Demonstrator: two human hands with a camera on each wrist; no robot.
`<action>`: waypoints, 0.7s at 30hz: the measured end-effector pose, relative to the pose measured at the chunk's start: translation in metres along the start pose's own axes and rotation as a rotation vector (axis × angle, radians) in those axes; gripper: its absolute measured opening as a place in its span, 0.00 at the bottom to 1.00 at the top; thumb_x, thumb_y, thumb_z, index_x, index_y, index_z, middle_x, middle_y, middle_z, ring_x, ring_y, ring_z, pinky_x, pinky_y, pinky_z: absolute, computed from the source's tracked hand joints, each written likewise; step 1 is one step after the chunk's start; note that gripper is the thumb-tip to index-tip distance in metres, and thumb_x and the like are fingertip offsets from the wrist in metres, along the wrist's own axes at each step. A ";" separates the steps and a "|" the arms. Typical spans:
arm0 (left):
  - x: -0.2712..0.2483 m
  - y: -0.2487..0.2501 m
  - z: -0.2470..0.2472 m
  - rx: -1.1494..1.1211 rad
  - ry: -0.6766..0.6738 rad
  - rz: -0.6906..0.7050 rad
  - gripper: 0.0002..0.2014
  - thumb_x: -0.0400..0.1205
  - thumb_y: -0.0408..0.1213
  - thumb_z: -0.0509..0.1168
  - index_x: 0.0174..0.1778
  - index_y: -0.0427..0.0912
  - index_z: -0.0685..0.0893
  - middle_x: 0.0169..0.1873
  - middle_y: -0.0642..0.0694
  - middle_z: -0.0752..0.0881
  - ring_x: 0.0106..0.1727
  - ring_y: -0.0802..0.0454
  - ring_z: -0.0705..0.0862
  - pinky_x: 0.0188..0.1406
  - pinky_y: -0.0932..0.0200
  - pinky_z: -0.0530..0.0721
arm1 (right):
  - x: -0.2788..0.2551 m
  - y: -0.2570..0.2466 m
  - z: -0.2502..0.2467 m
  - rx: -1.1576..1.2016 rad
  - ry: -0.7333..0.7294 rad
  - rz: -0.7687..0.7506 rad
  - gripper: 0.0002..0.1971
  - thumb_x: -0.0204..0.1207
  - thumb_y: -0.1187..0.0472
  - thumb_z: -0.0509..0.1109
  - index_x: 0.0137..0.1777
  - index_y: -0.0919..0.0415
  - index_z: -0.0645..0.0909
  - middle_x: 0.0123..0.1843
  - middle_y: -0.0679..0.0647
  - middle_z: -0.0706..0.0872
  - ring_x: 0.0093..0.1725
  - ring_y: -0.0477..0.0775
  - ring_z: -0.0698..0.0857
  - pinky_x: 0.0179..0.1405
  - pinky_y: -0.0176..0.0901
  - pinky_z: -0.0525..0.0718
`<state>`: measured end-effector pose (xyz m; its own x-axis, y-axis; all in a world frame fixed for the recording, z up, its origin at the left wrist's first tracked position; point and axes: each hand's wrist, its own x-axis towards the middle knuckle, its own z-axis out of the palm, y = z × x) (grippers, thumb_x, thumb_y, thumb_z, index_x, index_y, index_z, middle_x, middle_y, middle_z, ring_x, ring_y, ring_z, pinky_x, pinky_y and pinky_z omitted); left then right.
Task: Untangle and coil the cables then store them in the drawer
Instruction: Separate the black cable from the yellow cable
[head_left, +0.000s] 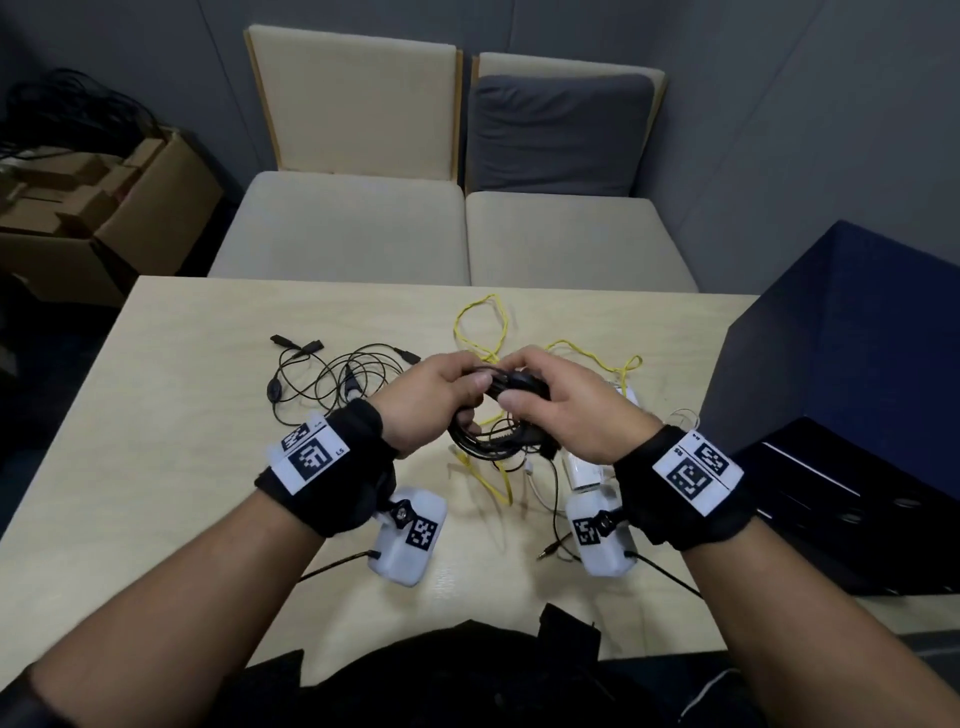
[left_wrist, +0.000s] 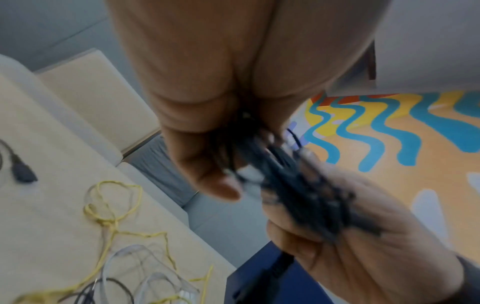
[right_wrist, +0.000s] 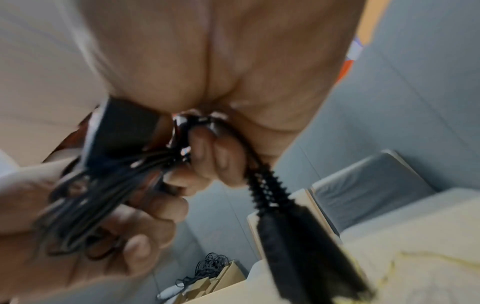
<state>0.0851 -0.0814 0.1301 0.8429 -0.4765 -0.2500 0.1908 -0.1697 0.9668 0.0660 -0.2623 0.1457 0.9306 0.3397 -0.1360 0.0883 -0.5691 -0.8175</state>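
Gripping the black cable coil (head_left: 488, 431), both hands' fingers (head_left: 470, 387) curl round it.

table (head_left: 156, 415): light wood | on it: thin black cable (head_left: 332, 379), yellow cable (head_left: 480, 332), white cable (left_wrist: 135, 267)

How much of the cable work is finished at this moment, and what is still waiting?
Nothing looks stored yet. In hand: both the left hand and right hand hold a partly coiled black cable. Left: the yellow cable, the thin black cable and a white cable still lie loose on the table.
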 end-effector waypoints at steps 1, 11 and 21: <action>0.000 -0.002 0.003 -0.070 0.042 0.018 0.10 0.87 0.27 0.53 0.45 0.40 0.78 0.30 0.46 0.69 0.23 0.59 0.68 0.35 0.60 0.82 | -0.001 0.004 0.000 0.113 0.039 0.014 0.11 0.81 0.59 0.67 0.60 0.48 0.73 0.35 0.43 0.82 0.33 0.44 0.79 0.34 0.38 0.79; 0.003 -0.009 0.021 -0.224 0.273 0.135 0.12 0.87 0.25 0.51 0.47 0.43 0.77 0.27 0.49 0.65 0.20 0.61 0.63 0.24 0.62 0.74 | -0.009 0.038 0.010 0.402 0.117 0.111 0.08 0.85 0.69 0.57 0.53 0.63 0.79 0.37 0.63 0.77 0.30 0.49 0.76 0.34 0.48 0.80; 0.005 -0.009 0.020 -0.173 0.315 0.199 0.13 0.87 0.24 0.51 0.48 0.43 0.78 0.25 0.48 0.64 0.20 0.59 0.65 0.24 0.59 0.72 | -0.003 0.039 0.010 0.012 0.159 0.231 0.09 0.83 0.64 0.63 0.43 0.67 0.80 0.36 0.53 0.80 0.37 0.53 0.80 0.42 0.48 0.79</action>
<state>0.0778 -0.0991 0.1195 0.9796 -0.1932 -0.0550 0.0676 0.0595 0.9959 0.0629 -0.2785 0.1084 0.9698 0.0801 -0.2306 -0.1356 -0.6086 -0.7818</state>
